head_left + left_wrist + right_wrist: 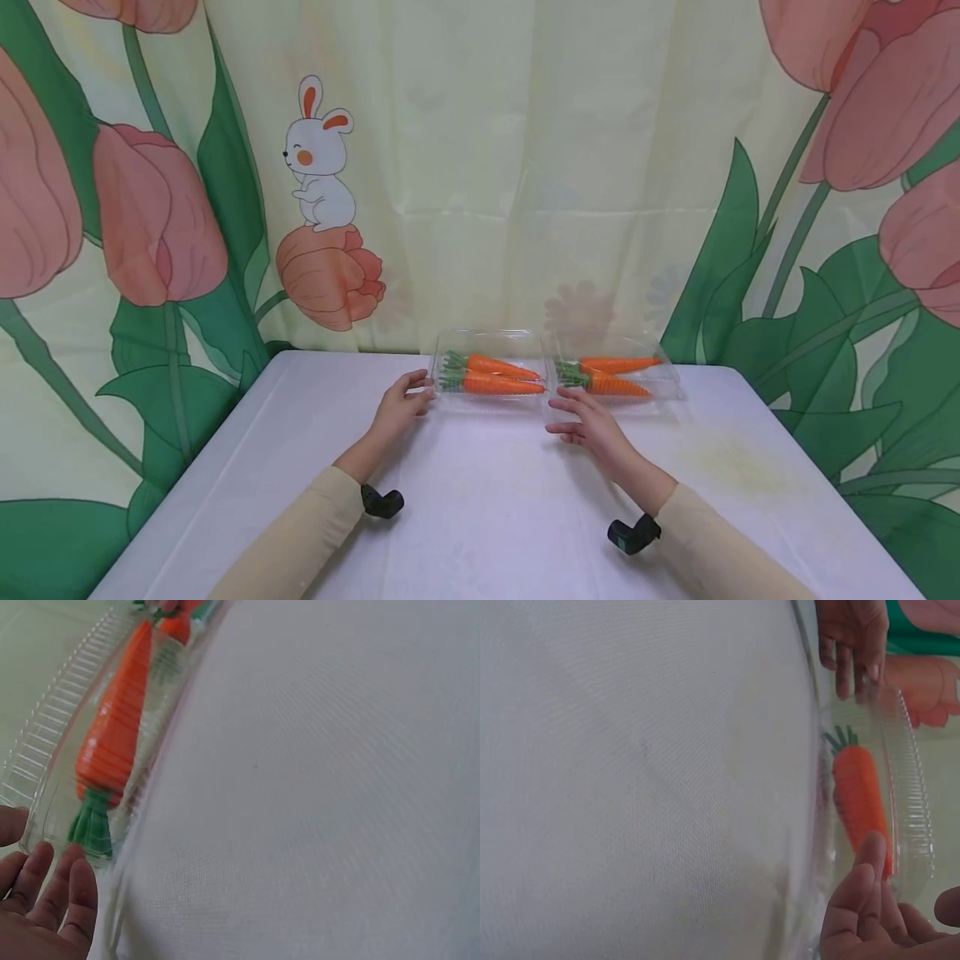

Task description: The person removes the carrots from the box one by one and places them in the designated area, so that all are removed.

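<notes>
Two clear plastic boxes stand side by side at the table's far edge. Inside the left box (487,403) lie two orange carrots (498,383) with green tops pointing left. Two more carrots (615,386) lie in the right box (667,385). My left hand (396,410), fingers loosely spread, is at the left box's left end; in the left wrist view its fingertips are beside the box corner near a carrot's green top (91,825). My right hand (596,429), fingers relaxed, is near where the boxes meet. Whether either hand touches plastic, I cannot tell. Neither holds anything.
A white cloth covers the table (480,500). Behind it hangs a curtain (480,167) printed with tulips and a rabbit. A small black device (382,502) sits on the left wrist, and another black device (633,534) on the right.
</notes>
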The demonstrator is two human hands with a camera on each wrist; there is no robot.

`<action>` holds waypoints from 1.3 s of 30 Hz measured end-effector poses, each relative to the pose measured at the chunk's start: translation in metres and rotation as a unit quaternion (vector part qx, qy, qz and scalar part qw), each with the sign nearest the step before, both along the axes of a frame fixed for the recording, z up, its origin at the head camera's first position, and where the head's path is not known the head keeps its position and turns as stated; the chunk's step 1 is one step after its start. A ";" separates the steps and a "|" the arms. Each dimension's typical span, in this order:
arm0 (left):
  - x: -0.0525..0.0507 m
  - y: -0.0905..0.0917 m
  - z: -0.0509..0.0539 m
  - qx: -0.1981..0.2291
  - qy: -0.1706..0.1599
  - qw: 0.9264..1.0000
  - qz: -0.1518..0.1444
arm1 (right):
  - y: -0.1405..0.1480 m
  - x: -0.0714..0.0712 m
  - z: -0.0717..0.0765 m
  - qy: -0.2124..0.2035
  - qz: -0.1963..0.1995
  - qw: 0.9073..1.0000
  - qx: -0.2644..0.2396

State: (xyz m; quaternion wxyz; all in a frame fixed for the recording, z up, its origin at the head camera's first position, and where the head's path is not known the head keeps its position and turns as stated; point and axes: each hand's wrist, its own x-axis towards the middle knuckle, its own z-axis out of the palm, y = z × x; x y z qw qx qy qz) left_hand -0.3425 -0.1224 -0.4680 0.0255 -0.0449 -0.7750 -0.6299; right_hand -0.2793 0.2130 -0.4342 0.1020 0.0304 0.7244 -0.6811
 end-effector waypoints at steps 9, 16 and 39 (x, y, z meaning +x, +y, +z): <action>0.002 0.006 0.003 0.022 -0.029 0.999 -0.015 | 0.002 -0.003 -0.001 -0.010 -0.004 1.000 0.010; 0.007 0.010 0.006 0.025 -0.051 0.998 -0.013 | 0.007 -0.004 0.001 -0.009 -0.006 0.999 0.041; 0.038 0.013 0.007 0.043 -0.088 0.995 -0.027 | 0.011 -0.001 0.008 0.035 0.005 0.990 0.133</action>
